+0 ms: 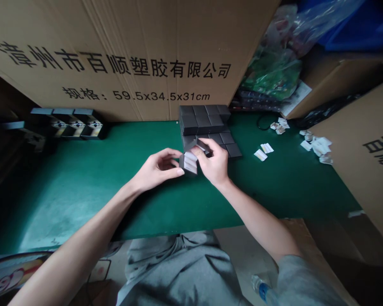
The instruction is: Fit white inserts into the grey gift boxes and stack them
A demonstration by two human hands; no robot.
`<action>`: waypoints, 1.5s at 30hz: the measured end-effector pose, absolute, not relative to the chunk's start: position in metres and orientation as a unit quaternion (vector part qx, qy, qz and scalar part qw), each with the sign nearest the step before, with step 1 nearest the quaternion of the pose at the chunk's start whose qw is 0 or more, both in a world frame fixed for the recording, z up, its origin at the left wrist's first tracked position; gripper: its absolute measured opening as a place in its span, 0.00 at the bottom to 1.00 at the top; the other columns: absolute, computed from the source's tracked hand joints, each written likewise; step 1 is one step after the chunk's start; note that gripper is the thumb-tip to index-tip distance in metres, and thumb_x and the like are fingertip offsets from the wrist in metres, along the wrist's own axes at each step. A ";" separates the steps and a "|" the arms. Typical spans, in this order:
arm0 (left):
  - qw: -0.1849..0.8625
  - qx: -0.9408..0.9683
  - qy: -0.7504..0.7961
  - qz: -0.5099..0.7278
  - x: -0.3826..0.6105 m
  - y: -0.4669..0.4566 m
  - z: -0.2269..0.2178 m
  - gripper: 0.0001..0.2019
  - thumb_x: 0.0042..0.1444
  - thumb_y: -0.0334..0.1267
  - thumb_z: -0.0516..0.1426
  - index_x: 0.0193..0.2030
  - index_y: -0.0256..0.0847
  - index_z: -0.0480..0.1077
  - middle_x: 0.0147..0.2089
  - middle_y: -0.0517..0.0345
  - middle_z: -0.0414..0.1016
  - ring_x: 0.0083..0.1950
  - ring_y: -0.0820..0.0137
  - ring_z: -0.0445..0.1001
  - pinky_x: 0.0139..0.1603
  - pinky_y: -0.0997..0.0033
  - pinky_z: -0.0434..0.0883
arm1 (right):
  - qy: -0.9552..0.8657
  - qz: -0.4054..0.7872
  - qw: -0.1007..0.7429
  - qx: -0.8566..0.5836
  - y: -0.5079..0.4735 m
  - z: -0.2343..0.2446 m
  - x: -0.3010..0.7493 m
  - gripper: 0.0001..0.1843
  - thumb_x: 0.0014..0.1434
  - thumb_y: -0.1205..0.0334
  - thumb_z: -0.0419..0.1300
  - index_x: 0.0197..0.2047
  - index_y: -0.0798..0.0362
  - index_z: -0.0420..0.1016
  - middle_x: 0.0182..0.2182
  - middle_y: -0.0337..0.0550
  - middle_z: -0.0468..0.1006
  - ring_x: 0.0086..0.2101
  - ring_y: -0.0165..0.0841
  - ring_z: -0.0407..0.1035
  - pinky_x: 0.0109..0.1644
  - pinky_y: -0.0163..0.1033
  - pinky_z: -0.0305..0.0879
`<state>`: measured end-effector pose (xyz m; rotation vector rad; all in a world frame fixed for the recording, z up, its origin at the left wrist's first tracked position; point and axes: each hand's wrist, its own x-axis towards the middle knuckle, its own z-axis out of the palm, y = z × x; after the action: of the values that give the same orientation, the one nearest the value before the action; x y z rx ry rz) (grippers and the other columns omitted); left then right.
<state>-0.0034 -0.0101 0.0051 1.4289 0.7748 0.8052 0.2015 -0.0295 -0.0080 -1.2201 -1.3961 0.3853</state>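
- Green tabletop (83,182) across the middle of the frame; large cardboard carton (121,34) with black printed characters and "59.5x34.5x31cm" standing along its back edge.
- Small dark box (190,165) near frame centre, lifted over the tabletop between both hands, standing open; pale, ridged interior facing the viewer.
- Left hand (153,171): fingers curved, a gap between thumb and the rest, tips closed on the left side of the small dark box.
- Right hand (214,162): fingers bent round the raised upper part of the same box, thumb at the opening; pinched, little gap.
- Just behind the hands, stack of dark boxes (204,121), set close in rows, higher at the back.
- Left of frame, row of open dark boxes (78,127) near the carton, insides partly showing.
- Right of centre, two pale pieces (263,151) side by side; farther right, a cluster of white pieces (321,146). Contents too blurred to read.
- Upper right: plastic bags (271,74), blue container (360,27).
- Lower edge: grey clothing (181,272); bottle (261,289) at lower right.
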 end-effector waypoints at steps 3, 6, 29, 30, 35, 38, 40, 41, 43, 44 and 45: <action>0.634 0.615 0.314 0.349 -0.004 -0.010 0.003 0.27 0.44 0.45 0.76 0.47 0.39 0.73 0.47 0.49 0.83 0.45 0.65 0.81 0.49 0.66 0.78 | -0.598 0.160 0.580 -0.530 -0.030 -0.008 0.200 0.14 0.63 0.48 0.67 0.45 0.47 0.81 0.38 0.41 0.87 0.37 0.36 0.81 0.42 0.40 0.77; 0.645 0.606 0.312 0.345 -0.003 -0.011 0.003 0.27 0.46 0.43 0.76 0.48 0.39 0.70 0.44 0.50 0.83 0.46 0.65 0.82 0.49 0.66 0.78 | -0.602 0.159 0.578 -0.527 -0.029 -0.008 0.199 0.14 0.63 0.49 0.67 0.46 0.48 0.81 0.38 0.41 0.87 0.36 0.35 0.80 0.41 0.39 0.77; 0.770 0.466 0.237 0.366 -0.010 -0.006 0.001 0.32 0.46 0.63 0.72 0.47 0.39 0.78 0.36 0.50 0.83 0.33 0.67 0.80 0.34 0.71 0.76 | -0.530 0.669 0.423 -0.304 -0.033 0.011 0.209 0.32 0.67 0.35 0.53 0.61 0.52 0.68 0.25 0.35 0.81 0.22 0.31 0.75 0.23 0.35 0.71; 0.764 0.474 0.242 0.365 -0.010 -0.006 0.000 0.33 0.46 0.67 0.70 0.45 0.39 0.78 0.35 0.50 0.82 0.31 0.68 0.78 0.33 0.71 0.76 | -0.529 0.677 0.416 -0.297 -0.034 0.011 0.210 0.32 0.67 0.35 0.53 0.61 0.52 0.69 0.26 0.36 0.82 0.23 0.32 0.76 0.24 0.35 0.71; 0.729 0.518 0.275 0.354 -0.008 -0.005 -0.001 0.44 0.45 0.81 0.58 0.46 0.38 0.77 0.32 0.50 0.81 0.27 0.69 0.72 0.32 0.69 0.73 | -0.528 0.697 0.399 -0.277 -0.034 0.009 0.209 0.32 0.68 0.36 0.54 0.62 0.52 0.71 0.32 0.42 0.86 0.29 0.33 0.80 0.28 0.35 0.73; 0.716 0.537 0.280 0.348 -0.006 -0.005 -0.002 0.48 0.47 0.83 0.54 0.49 0.36 0.76 0.32 0.49 0.80 0.27 0.70 0.71 0.30 0.70 0.72 | -0.510 0.701 0.414 -0.278 -0.033 0.009 0.208 0.33 0.65 0.36 0.59 0.62 0.52 0.70 0.32 0.41 0.86 0.28 0.32 0.79 0.28 0.34 0.72; 0.717 0.544 0.274 0.339 -0.004 -0.006 -0.001 0.48 0.48 0.84 0.52 0.48 0.35 0.76 0.31 0.48 0.79 0.26 0.70 0.71 0.29 0.71 0.71 | -0.498 0.702 0.422 -0.285 -0.032 0.010 0.208 0.35 0.63 0.36 0.62 0.62 0.53 0.70 0.31 0.40 0.85 0.27 0.31 0.78 0.27 0.34 0.71; 0.720 0.548 0.266 0.333 -0.004 -0.007 0.000 0.49 0.48 0.84 0.51 0.47 0.34 0.76 0.31 0.49 0.79 0.26 0.70 0.71 0.28 0.71 0.71 | -0.495 0.703 0.423 -0.287 -0.032 0.010 0.208 0.36 0.62 0.35 0.63 0.62 0.53 0.70 0.30 0.40 0.85 0.27 0.31 0.77 0.27 0.34 0.71; 0.730 0.559 0.235 0.315 -0.002 -0.008 0.003 0.49 0.48 0.85 0.49 0.44 0.34 0.77 0.29 0.49 0.77 0.25 0.69 0.70 0.27 0.69 0.71 | -0.493 0.707 0.420 -0.284 -0.032 0.010 0.208 0.35 0.61 0.35 0.64 0.58 0.55 0.72 0.29 0.41 0.84 0.27 0.31 0.77 0.28 0.34 0.71; 0.735 0.566 0.217 0.305 -0.001 -0.009 0.005 0.49 0.48 0.86 0.48 0.41 0.34 0.77 0.28 0.49 0.77 0.25 0.68 0.71 0.28 0.69 0.72 | -0.494 0.711 0.418 -0.275 -0.032 0.009 0.208 0.34 0.61 0.35 0.64 0.56 0.56 0.73 0.30 0.42 0.84 0.27 0.31 0.77 0.29 0.34 0.72; 0.739 0.573 0.199 0.295 -0.001 -0.009 0.007 0.49 0.48 0.86 0.47 0.39 0.34 0.77 0.27 0.49 0.76 0.26 0.67 0.71 0.28 0.68 0.73 | -0.497 0.716 0.415 -0.262 -0.032 0.008 0.208 0.32 0.62 0.35 0.64 0.54 0.56 0.74 0.30 0.43 0.85 0.28 0.31 0.78 0.31 0.34 0.73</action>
<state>-0.0005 -0.0093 0.0073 1.2565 0.4360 0.6476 0.2079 -0.0320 0.0084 -0.6573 -1.2473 1.7989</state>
